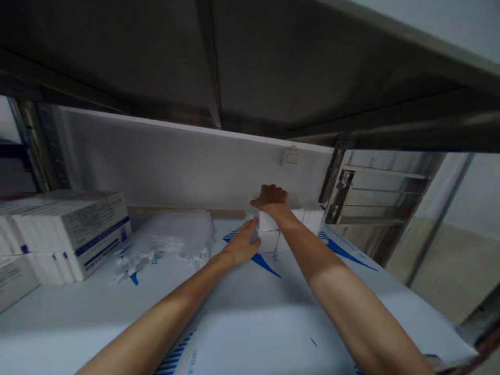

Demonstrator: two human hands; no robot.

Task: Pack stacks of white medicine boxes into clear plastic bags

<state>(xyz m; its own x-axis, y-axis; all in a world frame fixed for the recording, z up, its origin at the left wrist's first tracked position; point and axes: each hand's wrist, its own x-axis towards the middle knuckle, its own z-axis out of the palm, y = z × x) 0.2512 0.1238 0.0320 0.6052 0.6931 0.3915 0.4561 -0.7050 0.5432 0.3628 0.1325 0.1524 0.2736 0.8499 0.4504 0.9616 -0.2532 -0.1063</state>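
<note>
Toward the back right of the shelf board stands a two-high stack of small white boxes (269, 241), wrapped at least partly in clear plastic. Over its top left my right hand (272, 196) is closed, fingers curled down behind the upper boxes and thumb out to the left. My right forearm hides part of the stack's front. Stretched out low at the left side of the same stack is my left hand (242, 244), its fingers extended and thumb apart. The fingertips come right up to the boxes; whether they press on them I cannot tell.
Larger white cartons with blue bands (97, 234) are stacked at the left. Between them and my left hand lies a flat clear-plastic bundle (183, 234). A dark upper shelf (156, 57) hangs low overhead. A metal post (334, 177) stands behind the right end.
</note>
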